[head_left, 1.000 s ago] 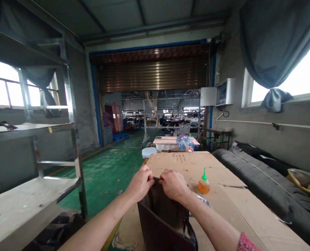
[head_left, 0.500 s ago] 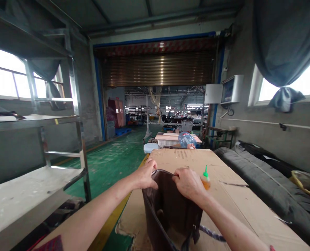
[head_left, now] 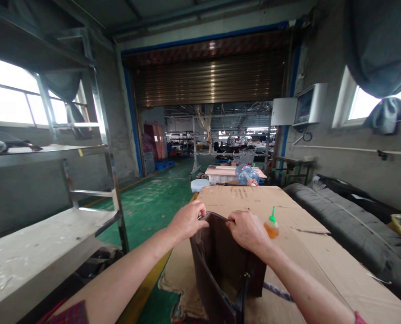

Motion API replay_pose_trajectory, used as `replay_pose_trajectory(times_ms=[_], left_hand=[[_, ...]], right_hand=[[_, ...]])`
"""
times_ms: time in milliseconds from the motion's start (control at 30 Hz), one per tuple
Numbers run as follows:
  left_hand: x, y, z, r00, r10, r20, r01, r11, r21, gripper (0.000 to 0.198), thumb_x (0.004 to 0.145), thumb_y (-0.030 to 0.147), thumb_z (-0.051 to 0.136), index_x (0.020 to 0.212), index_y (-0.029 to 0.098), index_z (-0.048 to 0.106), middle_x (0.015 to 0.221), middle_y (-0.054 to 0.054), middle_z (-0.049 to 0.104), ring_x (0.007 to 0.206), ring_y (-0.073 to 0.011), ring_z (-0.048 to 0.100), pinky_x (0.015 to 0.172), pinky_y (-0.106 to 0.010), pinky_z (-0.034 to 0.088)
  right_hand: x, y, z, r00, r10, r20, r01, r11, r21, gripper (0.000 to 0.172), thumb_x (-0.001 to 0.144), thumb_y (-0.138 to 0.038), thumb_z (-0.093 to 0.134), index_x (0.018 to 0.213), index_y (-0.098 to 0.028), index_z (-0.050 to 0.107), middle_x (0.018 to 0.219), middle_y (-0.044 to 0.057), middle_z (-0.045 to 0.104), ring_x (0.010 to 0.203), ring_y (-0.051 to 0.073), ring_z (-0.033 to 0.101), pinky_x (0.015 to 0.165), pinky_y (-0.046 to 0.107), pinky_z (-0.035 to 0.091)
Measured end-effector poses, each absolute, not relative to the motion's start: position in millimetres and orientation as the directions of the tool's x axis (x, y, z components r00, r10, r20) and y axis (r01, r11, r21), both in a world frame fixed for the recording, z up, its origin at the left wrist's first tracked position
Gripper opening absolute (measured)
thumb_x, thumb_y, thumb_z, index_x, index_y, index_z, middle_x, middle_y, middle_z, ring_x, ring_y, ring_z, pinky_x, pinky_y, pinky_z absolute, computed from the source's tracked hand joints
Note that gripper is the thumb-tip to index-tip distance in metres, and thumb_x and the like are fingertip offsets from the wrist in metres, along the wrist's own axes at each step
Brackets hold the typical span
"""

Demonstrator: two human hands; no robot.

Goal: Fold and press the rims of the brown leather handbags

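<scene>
A dark brown bag (head_left: 203, 270) stands upright on the cardboard-covered table (head_left: 308, 261), its mouth spread wide and its inside facing me. My left hand (head_left: 188, 219) pinches the far left corner of its rim, thumb inside. Along the far rim, a little to the right, my right hand (head_left: 247, 228) grips the edge with curled fingers. At the bag's near right side a strap end with a small metal fitting shows, and a wrapped strap or handle lies on the cardboard under my right forearm. The bag's bottom is in shadow.
Beyond my right hand stands a small bottle (head_left: 272, 226) of orange liquid with a green nozzle. A metal shelf rack (head_left: 114, 193) is at left, dark fabric rolls (head_left: 349, 234) at right. A blue water jug (head_left: 247, 174) lies past the table's far end.
My view has shifted slightly, so the scene sits differently in the picture. Both hands keep their hold on the bag's rim, and the near strap end has moved a little.
</scene>
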State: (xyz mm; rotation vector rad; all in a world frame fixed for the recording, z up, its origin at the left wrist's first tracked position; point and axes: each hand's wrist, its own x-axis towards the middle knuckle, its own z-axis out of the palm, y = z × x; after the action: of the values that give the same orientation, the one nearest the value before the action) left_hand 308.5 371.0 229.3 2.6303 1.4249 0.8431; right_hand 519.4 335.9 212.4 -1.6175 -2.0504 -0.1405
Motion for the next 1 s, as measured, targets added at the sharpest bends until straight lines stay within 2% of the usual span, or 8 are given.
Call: replay_pose_trajectory(times_ms=[133, 267, 433, 567, 867, 1000], left_hand=[[317.3, 375.1, 232.0, 0.437, 0.786, 0.437, 0.794, -0.565, 0.222, 0.017, 0.07, 0.03, 0.073, 0.075, 0.019, 0.061, 0.083, 0.0, 0.059, 0.071, -0.0135, 0.053, 0.061, -0.025, 0.032], [327.2, 379.1, 231.4, 0.382, 0.812, 0.441, 0.814, -0.521, 0.255, 0.012, 0.073, 0.027, 0.067, 0.067, 0.018, 0.062, 0.078, -0.001, 0.06, 0.07, -0.0141, 0.055, 0.062, -0.025, 0.034], [335.2, 382.8, 229.1, 0.381, 0.78, 0.496, 0.793, -0.552, 0.259, 0.014, 0.066, 0.009, 0.053, 0.056, 0.017, 0.048, 0.072, 0.0, 0.055, 0.062, -0.0118, 0.049, 0.056, -0.026, 0.03], [338.9, 389.6, 228.1, 0.395, 0.776, 0.492, 0.787, -0.562, 0.255, 0.016, 0.06, 0.006, 0.05, 0.055, 0.018, 0.041, 0.068, 0.0, 0.051, 0.061, -0.0119, 0.047, 0.055, -0.026, 0.028], [337.0, 394.5, 227.9, 0.37, 0.82, 0.437, 0.822, -0.508, 0.259, 0.013, 0.062, 0.009, 0.05, 0.056, 0.018, 0.044, 0.066, 0.0, 0.054, 0.06, -0.0123, 0.048, 0.056, -0.025, 0.028], [334.9, 393.4, 227.0, 0.379, 0.803, 0.46, 0.809, -0.529, 0.257, 0.013, 0.063, 0.008, 0.05, 0.057, 0.018, 0.045, 0.066, 0.0, 0.054, 0.061, -0.0121, 0.048, 0.057, -0.025, 0.028]], right_hand=[[519.9, 336.3, 212.8, -0.157, 0.881, 0.447, 0.934, 0.279, -0.222, 0.02, 0.085, -0.03, 0.057, 0.071, -0.022, 0.069, 0.08, 0.006, 0.071, 0.078, 0.023, 0.065, 0.059, 0.03, 0.033], [524.2, 339.1, 213.5, -0.13, 0.891, 0.434, 0.934, 0.257, -0.248, 0.018, 0.085, -0.03, 0.058, 0.073, -0.022, 0.069, 0.083, 0.006, 0.072, 0.079, 0.023, 0.065, 0.061, 0.029, 0.034], [529.0, 341.9, 213.4, -0.124, 0.899, 0.419, 0.916, 0.266, -0.3, 0.017, 0.084, -0.03, 0.058, 0.074, -0.022, 0.07, 0.083, 0.005, 0.072, 0.082, 0.022, 0.064, 0.064, 0.029, 0.035], [528.5, 342.1, 212.2, -0.128, 0.891, 0.435, 0.911, 0.279, -0.303, 0.018, 0.084, -0.029, 0.058, 0.073, -0.022, 0.07, 0.082, 0.005, 0.072, 0.08, 0.022, 0.064, 0.062, 0.029, 0.035], [527.3, 344.1, 212.2, -0.158, 0.887, 0.434, 0.921, 0.292, -0.26, 0.019, 0.084, -0.029, 0.056, 0.074, -0.022, 0.07, 0.081, 0.005, 0.072, 0.081, 0.023, 0.066, 0.063, 0.03, 0.039], [516.6, 345.2, 217.7, -0.149, 0.89, 0.43, 0.96, 0.234, -0.153, 0.021, 0.086, -0.028, 0.053, 0.08, -0.019, 0.071, 0.083, 0.011, 0.072, 0.08, 0.027, 0.067, 0.064, 0.031, 0.044]])
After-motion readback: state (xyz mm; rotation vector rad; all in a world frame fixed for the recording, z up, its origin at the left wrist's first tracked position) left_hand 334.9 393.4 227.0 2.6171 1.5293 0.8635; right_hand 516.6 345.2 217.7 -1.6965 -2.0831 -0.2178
